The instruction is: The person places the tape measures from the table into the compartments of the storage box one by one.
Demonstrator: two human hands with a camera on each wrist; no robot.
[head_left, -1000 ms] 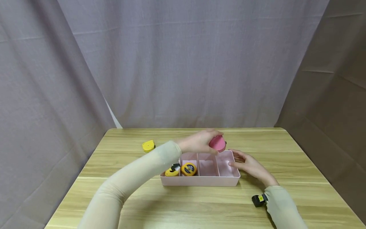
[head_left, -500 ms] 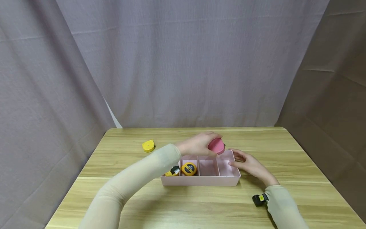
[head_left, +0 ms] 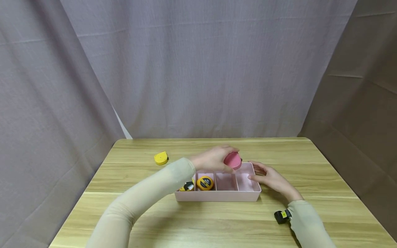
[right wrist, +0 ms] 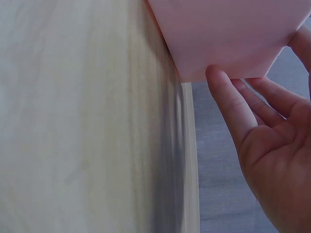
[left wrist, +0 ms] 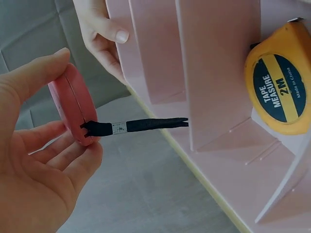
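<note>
Wood-grain table (head_left: 155,213), left hand (head_left: 212,159) grip pinching round pink tape measure (head_left: 233,160), right hand (head_left: 270,179) flat vs pink plastic tray (head_left: 217,196)

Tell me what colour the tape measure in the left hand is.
Pink, with a black tab; the tape measure shows best in the left wrist view.

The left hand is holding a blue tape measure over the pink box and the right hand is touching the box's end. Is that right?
Not quite. The tape measure in the left hand is pink, not blue, as the left wrist view shows. It is over the pink box, and the right hand does touch the box's end.
</note>
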